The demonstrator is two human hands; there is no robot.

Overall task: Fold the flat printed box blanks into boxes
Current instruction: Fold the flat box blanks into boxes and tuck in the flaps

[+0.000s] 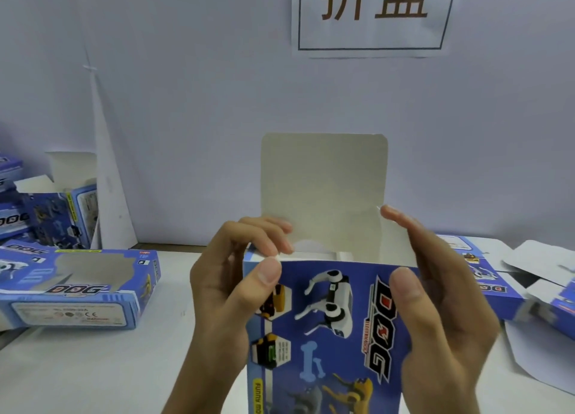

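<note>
A: In the head view, what do the two hands hold?

B: Both hold one blue printed box (329, 329), raised above the white surface (93, 376), in the middle of the picture. The left hand (230, 292) has its grip closed on the upper left corner of the box: the thumb presses on the printed front and the fingers curl over a small side flap at the open top. The right hand (441, 314) also grips the box, on its right side, with the thumb on the front next to the word "DOG" and the fingers behind the right edge.

A: Is the box closed at the top?

B: No. The big lid flap (323, 189) stands upright, with its plain grey inside toward the camera.

A: What else lies around?

B: On the left there is a folded box with a window (77, 289), lying on the surface, and more boxes (56, 214) are piled behind it. On the right, flat box blanks (504, 292) lie on the surface. On the wall behind hangs a paper sign (373, 15) with large characters.
</note>
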